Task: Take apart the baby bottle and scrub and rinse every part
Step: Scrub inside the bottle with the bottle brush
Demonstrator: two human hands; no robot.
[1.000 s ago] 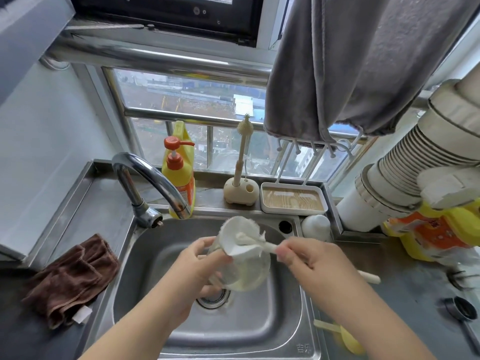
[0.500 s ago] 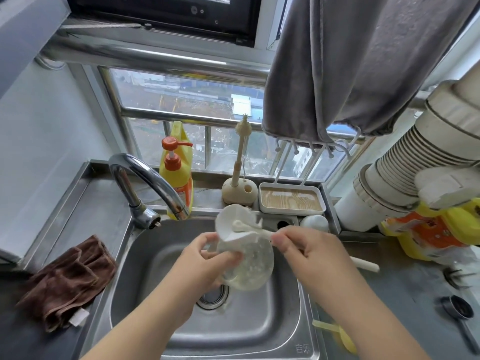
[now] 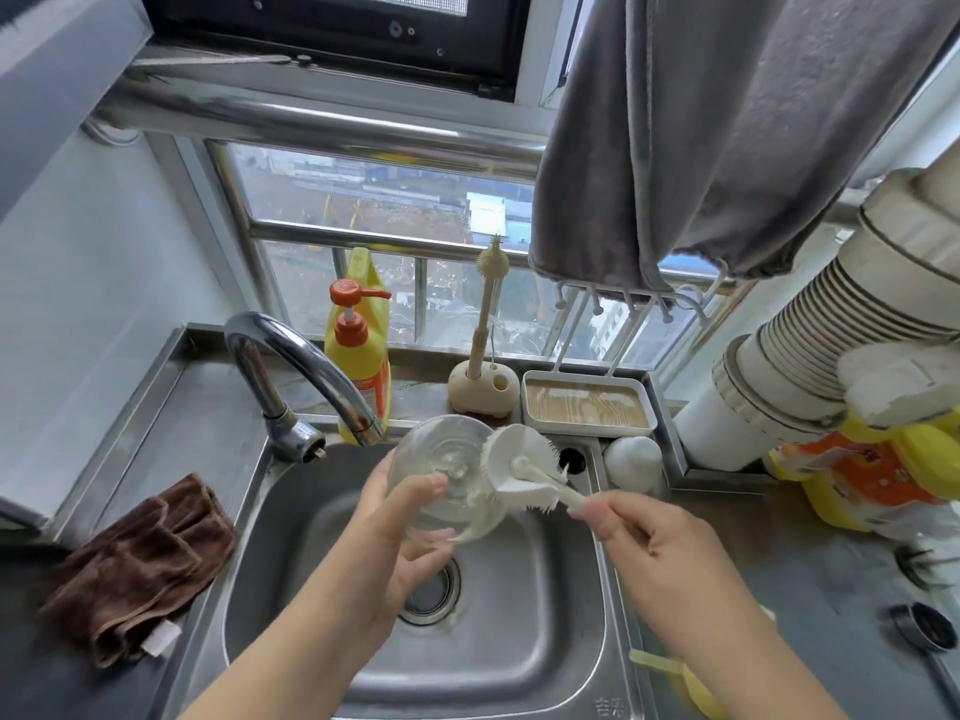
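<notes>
Over the sink [image 3: 524,657], the clear bottle body [image 3: 441,475] is being gripped by the left hand [image 3: 410,532], fingers curled round it, while its outside is being scrubbed with a white brush [image 3: 524,472] being pinched by the right hand [image 3: 654,543]; rinsing probably follows.

**What the sink-side view keeps from us**

The brush head [image 3: 524,472] smears into motion blur where it meets the clear bottle [image 3: 441,465], so contact cannot be judged. The left hand [image 3: 410,532] covers the bottle's lower side and part of the drain [image 3: 436,595]. The brush handle disappears inside the right hand [image 3: 654,543]. At lower right, a yellow utensil [image 3: 675,672] runs off the bottom edge; both forearms do too. The label on the orange-and-yellow bag [image 3: 862,475], right edge, is unreadable.
</notes>
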